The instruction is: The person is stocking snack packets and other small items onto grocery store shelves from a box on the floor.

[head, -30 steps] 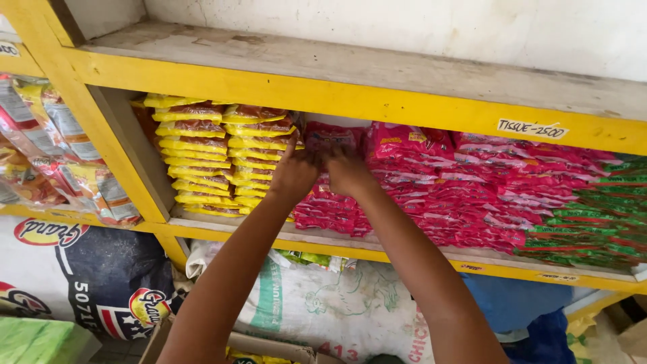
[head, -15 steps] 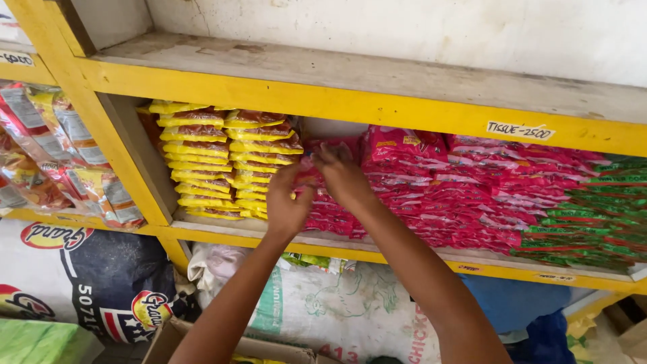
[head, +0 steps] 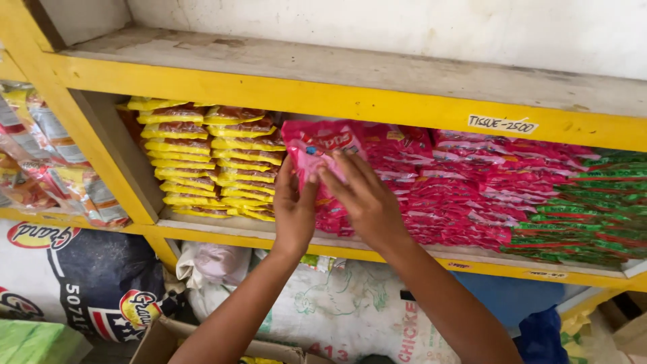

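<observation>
A pink packet (head: 317,145) is pinched between both my hands in front of the yellow shelf (head: 350,101). My left hand (head: 294,209) grips its lower left edge and my right hand (head: 360,195) lies over its right side. Behind the packet, stacks of pink and red packets (head: 458,189) fill the middle of the shelf. Two stacks of yellow packets (head: 202,158) stand to the left of my hands.
Green packets (head: 586,222) lie at the shelf's right end. Mixed packets (head: 47,162) fill the bay at far left. Below the shelf sit a dark printed sack (head: 94,283), a white printed sack (head: 337,310) and a cardboard box (head: 168,337).
Both hands have drawn back from the pink stack toward me, and a pink packet has come out with them, tilted up between the fingers. The view has shifted slightly.
</observation>
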